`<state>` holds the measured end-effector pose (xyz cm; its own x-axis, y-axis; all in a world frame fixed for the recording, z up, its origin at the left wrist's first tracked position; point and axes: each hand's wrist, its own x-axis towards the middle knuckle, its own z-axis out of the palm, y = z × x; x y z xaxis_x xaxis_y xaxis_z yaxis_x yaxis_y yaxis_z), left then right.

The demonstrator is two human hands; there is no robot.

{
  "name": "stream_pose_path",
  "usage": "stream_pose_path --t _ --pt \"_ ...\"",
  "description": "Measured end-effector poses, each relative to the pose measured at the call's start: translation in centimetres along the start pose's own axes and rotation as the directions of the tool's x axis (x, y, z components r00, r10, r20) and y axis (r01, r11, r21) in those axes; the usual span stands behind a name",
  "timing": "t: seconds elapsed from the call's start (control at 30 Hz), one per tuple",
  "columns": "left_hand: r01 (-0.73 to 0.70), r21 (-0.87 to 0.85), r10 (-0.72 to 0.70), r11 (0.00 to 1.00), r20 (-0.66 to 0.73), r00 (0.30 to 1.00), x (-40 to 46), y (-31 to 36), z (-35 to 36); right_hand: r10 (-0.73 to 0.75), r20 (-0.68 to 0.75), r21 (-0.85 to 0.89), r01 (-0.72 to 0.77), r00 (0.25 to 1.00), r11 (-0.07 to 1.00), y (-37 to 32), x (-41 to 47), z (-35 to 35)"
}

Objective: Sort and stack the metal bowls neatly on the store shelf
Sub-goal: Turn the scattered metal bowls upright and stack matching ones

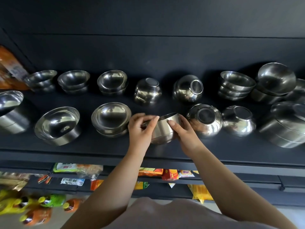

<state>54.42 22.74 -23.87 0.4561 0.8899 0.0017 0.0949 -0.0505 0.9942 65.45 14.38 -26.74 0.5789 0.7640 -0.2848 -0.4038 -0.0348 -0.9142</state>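
Head view, held bowl: I see one steel bowl (165,128) at the front middle of the dark shelf (99,151), mouth tipped up and away from me, between both hands.
Left hand: the left hand (140,128) has thumb and fingers curled in a pinch on the near-left rim.
Right hand: the right hand (184,131) wraps the right wall, thumb across the side facing me (a firm two-sided hold, as I read it).
Neighbours: an upright stack (111,119) sits just beside the left hand; an upturned bowl (204,119) just beside the right.
Deciding relation: the upright stack lies left of the held bowl, nearer my left hand, so I judge nesting means carrying it leftward, mouth up.
Risk: the rim could clip the stack.
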Motion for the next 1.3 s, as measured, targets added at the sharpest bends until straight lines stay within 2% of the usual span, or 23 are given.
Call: stream_pose_path --t 0.03,0.2,0.3,0.47,0.67,0.73,0.83,0.9,0.97,1.2,1.3 --pt "-0.02 0.025 0.019 0.999 0.013 1.0 0.0 -0.2 -0.1 -0.005 0.002 -0.004 0.005 1.0 1.0 0.1 -0.1 -0.2" --pt "0.069 0.118 -0.085 0.991 0.135 0.987 -0.2 -1.4 -0.4 -0.008 0.094 -0.094 0.016 0.996 0.995 0.3 -0.8 -0.6" --pt "0.113 0.096 -0.127 0.989 0.156 0.98 -0.5 -2.0 -0.5 0.015 0.101 -0.061 -0.009 0.995 0.998 0.6 -1.1 -0.6" --pt "0.217 0.062 -0.224 0.974 0.147 0.963 -0.7 -2.2 -0.7 0.021 0.029 -0.074 -0.019 0.999 0.997 1.0 -0.9 -0.5" --pt "0.175 0.107 -0.188 0.979 0.128 0.974 -1.1 -2.4 -0.1 0.015 -0.135 -0.163 -0.037 0.991 0.986 1.2 -1.0 -0.8" --pt "0.163 0.111 -0.177 0.98 0.134 0.975 -1.2 -2.4 0.1 -0.027 -0.185 -0.323 -0.034 0.982 0.946 0.6 -1.4 -0.6" --pt "0.185 0.149 -0.205 0.971 0.135 0.969 -1.0 -2.1 0.2 -0.127 -0.177 -0.624 -0.012 0.976 0.782 -0.1 -1.6 -0.6" --pt "0.233 0.155 -0.251 0.96 0.108 0.962 -0.6 -1.7 0.1 -0.163 -0.162 -0.72 -0.003 0.973 0.694 -0.4 -1.5 -0.7" --pt "0.267 0.132 -0.278 0.955 0.076 0.958 -0.2 -1.3 0.0 -0.164 -0.161 -0.76 -0.016 0.973 0.65 -1.1 -1.3 -0.7" --pt "0.15 0.026 -0.149 0.988 -0.046 0.988 1.3 1.3 -0.1 -0.165 -0.072 -0.736 0.06 0.984 0.674 -4.7 1.1 0.3" --pt "0.134 0.006 -0.133 0.991 -0.04 0.99 2.9 2.3 -0.9 -0.172 -0.043 -0.758 0.08 0.984 0.647 -6.4 3.7 1.0"
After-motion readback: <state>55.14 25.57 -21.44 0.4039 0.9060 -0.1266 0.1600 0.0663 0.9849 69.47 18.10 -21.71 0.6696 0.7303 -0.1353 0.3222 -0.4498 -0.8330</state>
